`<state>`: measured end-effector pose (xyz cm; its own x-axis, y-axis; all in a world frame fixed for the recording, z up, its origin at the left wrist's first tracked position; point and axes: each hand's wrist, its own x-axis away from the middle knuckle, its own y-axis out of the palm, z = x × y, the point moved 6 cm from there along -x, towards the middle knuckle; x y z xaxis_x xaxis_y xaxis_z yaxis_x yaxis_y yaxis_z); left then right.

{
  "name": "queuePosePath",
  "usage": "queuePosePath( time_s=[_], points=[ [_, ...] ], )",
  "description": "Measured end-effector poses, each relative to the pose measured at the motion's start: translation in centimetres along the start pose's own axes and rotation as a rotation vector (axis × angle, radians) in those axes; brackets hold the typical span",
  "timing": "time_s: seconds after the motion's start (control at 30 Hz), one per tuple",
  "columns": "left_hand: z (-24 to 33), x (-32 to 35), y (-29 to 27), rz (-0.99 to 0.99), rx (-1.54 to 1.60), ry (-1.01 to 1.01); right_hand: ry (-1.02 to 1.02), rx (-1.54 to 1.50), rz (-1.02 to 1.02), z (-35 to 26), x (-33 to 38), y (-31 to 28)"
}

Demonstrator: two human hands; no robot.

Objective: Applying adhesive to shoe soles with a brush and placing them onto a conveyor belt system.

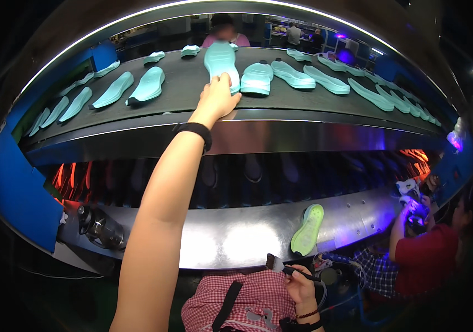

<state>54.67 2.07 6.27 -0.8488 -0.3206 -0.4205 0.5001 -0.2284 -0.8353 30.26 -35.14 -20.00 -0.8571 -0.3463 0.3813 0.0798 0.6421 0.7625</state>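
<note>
My left arm stretches up to the dark conveyor belt (186, 83). There my left hand (217, 99) has its fingers closed on the near end of a mint-green shoe sole (220, 58). Just right of it, another mint sole (257, 78) lies on the belt. Low in front of my body, my right hand (301, 286) grips a flat brush (276, 262) by its black handle, bristles pointing left. A thin grey hose runs down beside that hand. On the metal shelf, a yellow-green sole (307, 229) lies near the brush, apart from it.
More mint soles (113, 90) line both sides of the belt. Under it, heater elements glow orange (72, 176) at both ends. A dark bottle (101, 227) stands on the shelf's left. A co-worker in red (427, 252) sits at right; another person (226, 36) is beyond the belt.
</note>
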Motion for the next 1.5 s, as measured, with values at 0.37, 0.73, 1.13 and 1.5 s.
queuePosePath(
  time_s=[0.37, 0.73, 1.13, 1.5],
  points=[
    [3.0, 2.8, -2.1, 0.091, 0.146, 0.348, -0.051, 0.012, -0.136, -1.2, 0.5, 2.5],
    [-0.7, 19.2, -1.5, -0.197, 1.913, -0.486, -0.221, 0.175, 0.019, -4.2, -1.2, 2.1],
    [-0.6, 42.5, 5.7, -0.752, 2.14, -0.723, -0.044, 0.191, -0.156, -1.1, -2.0, 7.0],
    [1.0, 43.5, 8.1, -0.357, 2.251, -1.056, -0.029, 0.729, -0.274, 4.4, -3.9, 12.8]
  ],
)
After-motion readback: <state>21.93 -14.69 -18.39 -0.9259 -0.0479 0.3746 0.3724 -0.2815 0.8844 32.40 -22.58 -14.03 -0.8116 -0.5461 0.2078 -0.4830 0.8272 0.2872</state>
